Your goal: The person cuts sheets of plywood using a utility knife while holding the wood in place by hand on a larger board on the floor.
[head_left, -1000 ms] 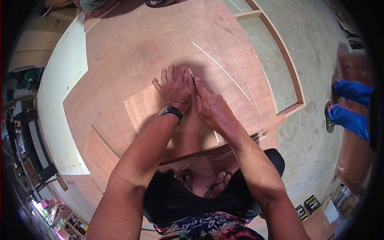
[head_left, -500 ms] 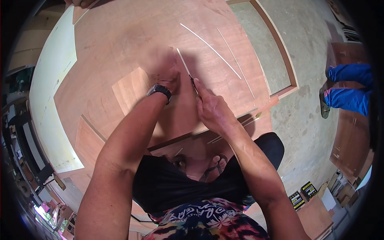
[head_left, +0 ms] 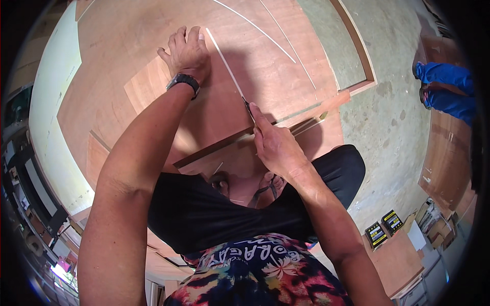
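My left hand (head_left: 188, 53) lies on a large reddish-brown plywood sheet (head_left: 122, 51), its fingers spread, with a black-banded watch at the wrist. My right hand (head_left: 278, 145) is closed around a slim dark tool (head_left: 248, 108) that looks like a cutter knife. The tool's tip meets the near end of a narrow white strip (head_left: 224, 62), which runs along the sheet away from me, just right of my left hand. Whether the strip is loose or a groove in the wood, I cannot tell. Part of the tool is hidden by my fingers.
Another white strip (head_left: 260, 29) and a thinner pale strip (head_left: 291, 46) are farther right on the sheet. A pale panel (head_left: 53, 127) lies left. A wooden frame (head_left: 365, 53) rests on the concrete floor, right. A person in blue trousers (head_left: 449, 76) stands beyond it. Two black-yellow boxes (head_left: 384, 228) sit lower right.
The right hand has drawn the tool toward me along the sheet, and the white strip ahead of it shows longer. My left hand, blurred before, now shows spread fingers. The view has shifted.
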Action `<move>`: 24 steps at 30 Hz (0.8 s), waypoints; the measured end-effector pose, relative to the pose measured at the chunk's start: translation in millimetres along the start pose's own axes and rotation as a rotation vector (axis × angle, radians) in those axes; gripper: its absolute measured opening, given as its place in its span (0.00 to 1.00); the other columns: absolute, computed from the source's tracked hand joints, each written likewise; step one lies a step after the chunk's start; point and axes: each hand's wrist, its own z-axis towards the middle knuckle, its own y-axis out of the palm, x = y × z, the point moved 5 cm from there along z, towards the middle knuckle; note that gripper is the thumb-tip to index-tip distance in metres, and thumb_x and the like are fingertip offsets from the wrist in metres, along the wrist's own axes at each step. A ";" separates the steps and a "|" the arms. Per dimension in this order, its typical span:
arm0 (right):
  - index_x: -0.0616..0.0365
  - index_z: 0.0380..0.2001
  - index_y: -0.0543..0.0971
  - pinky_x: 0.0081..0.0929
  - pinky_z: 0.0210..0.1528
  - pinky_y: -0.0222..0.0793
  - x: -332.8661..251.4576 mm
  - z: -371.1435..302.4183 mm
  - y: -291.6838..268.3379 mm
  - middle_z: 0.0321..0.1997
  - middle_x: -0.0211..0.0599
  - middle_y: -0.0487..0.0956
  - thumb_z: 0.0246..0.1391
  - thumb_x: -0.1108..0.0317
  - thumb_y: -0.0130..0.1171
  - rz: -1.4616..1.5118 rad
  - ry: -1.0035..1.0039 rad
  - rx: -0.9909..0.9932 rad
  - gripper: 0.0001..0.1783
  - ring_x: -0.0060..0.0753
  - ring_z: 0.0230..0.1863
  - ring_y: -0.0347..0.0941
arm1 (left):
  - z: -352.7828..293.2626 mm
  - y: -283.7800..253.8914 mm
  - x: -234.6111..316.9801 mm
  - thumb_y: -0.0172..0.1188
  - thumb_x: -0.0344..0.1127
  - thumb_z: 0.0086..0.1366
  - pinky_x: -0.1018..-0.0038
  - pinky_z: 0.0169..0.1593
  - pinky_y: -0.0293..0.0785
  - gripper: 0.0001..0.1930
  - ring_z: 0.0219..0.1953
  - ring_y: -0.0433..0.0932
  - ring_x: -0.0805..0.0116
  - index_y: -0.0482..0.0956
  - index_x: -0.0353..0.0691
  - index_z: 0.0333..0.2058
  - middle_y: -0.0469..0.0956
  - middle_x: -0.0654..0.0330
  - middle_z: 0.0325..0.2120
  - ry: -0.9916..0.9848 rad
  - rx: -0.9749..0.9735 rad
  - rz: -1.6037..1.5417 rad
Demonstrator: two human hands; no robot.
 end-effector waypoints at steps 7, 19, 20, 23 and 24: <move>0.58 0.77 0.55 0.63 0.44 0.75 13.6 -31.5 11.9 0.31 0.59 0.83 0.68 0.67 0.52 -0.043 0.026 -0.016 0.38 0.68 0.36 0.80 | -1.2 -0.1 -0.2 0.42 0.50 0.80 0.30 0.72 0.42 0.22 0.74 0.62 0.58 0.76 0.56 0.64 0.68 0.57 0.70 -0.007 -0.006 -0.005; 0.54 0.78 0.57 0.60 0.44 0.75 34.2 -61.0 18.8 0.33 0.59 0.83 0.69 0.66 0.54 -0.014 -0.003 0.013 0.37 0.65 0.37 0.81 | -0.9 -0.6 2.6 0.42 0.51 0.80 0.30 0.72 0.42 0.22 0.73 0.63 0.57 0.76 0.55 0.64 0.69 0.55 0.69 -0.013 -0.004 -0.015; 0.55 0.77 0.58 0.60 0.44 0.75 33.8 -61.0 16.6 0.32 0.59 0.82 0.68 0.66 0.54 0.003 -0.015 0.017 0.37 0.65 0.36 0.81 | -3.4 -0.9 2.8 0.43 0.50 0.80 0.30 0.72 0.42 0.21 0.72 0.64 0.57 0.76 0.55 0.63 0.70 0.55 0.68 -0.012 0.001 -0.011; 0.56 0.76 0.60 0.60 0.43 0.74 14.3 -57.0 -10.9 0.29 0.61 0.81 0.68 0.68 0.55 0.024 -0.052 0.048 0.36 0.65 0.34 0.80 | -6.2 -3.6 -4.8 0.46 0.48 0.79 0.30 0.71 0.45 0.19 0.70 0.67 0.56 0.77 0.54 0.61 0.72 0.54 0.66 0.000 0.046 0.018; 0.57 0.76 0.61 0.61 0.42 0.74 4.7 -49.5 -23.3 0.27 0.60 0.80 0.67 0.70 0.54 0.068 -0.051 0.085 0.35 0.66 0.33 0.80 | -6.1 -5.4 -2.4 0.47 0.48 0.79 0.30 0.71 0.46 0.18 0.69 0.68 0.55 0.78 0.54 0.60 0.72 0.54 0.65 0.018 0.064 0.012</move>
